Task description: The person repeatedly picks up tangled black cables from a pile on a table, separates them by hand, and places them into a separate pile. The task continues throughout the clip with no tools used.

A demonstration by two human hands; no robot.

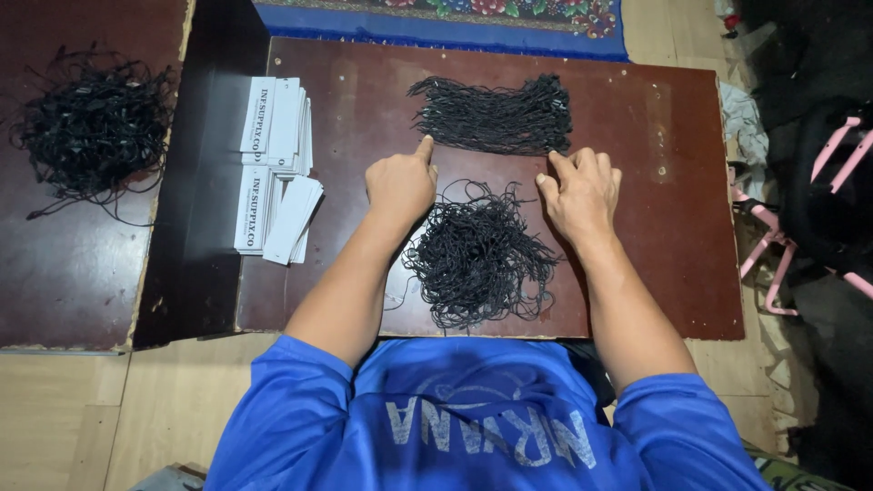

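Near edge of the worktop (637,300): loose tangle of black cords (477,253), heaped between my two forearms, strands straying toward the front edge; a few lie just at the lip.

Just beyond it, my hands. Left hand (400,185) loosely curled, forefinger out, tip pressed at the near-left corner of the straightened bundle of black cords (496,114); grasping nothing that I can see. Right hand (580,191) fingers bent, tips at the bundle's near-right corner, also grasping nothing; both wrists low, forearms angled inward from the front edge.

The bundle itself lies toward the far edge, centre, cords laid side by side, knotted ends gathered at its right.

Left edge: white paper tags (277,164) in two fanned stacks, well apart from the hands. Past the gap, on a second dark board, another black tangle (91,127).

Risk, as I judge it: uneven pressure at the two corners would skew the bundle and splay its cords; a forearm dragging across the loose heap could snag strands and pull them off the front edge.
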